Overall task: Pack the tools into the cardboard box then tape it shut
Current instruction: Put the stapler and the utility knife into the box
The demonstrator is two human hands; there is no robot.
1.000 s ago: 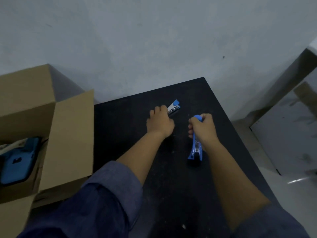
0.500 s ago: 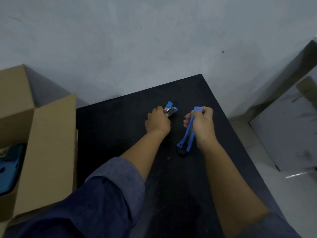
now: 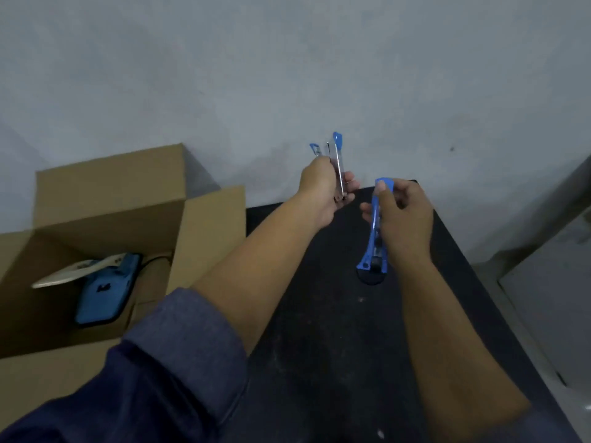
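Note:
My left hand (image 3: 323,187) grips a small blue and silver stapler (image 3: 337,155), lifted above the far edge of the black table (image 3: 319,330), its jaws spread apart and pointing up. My right hand (image 3: 401,215) holds a blue utility knife (image 3: 374,238) by its upper half; the knife hangs lengthwise, its lower end just above the table. To the left stands the open cardboard box (image 3: 204,231) with its flaps up. Inside the box lie a blue tool (image 3: 105,292) and a pale flat piece (image 3: 73,271).
A grey wall (image 3: 287,75) rises right behind the table and box. To the right of the table, lower down, lies a pale floor (image 3: 553,298) with a dark frame edge (image 3: 575,187) near it.
Both hands rose off the table with their tools. The stapler now points upward with its jaws spread. The view swung left, so more of the box interior shows.

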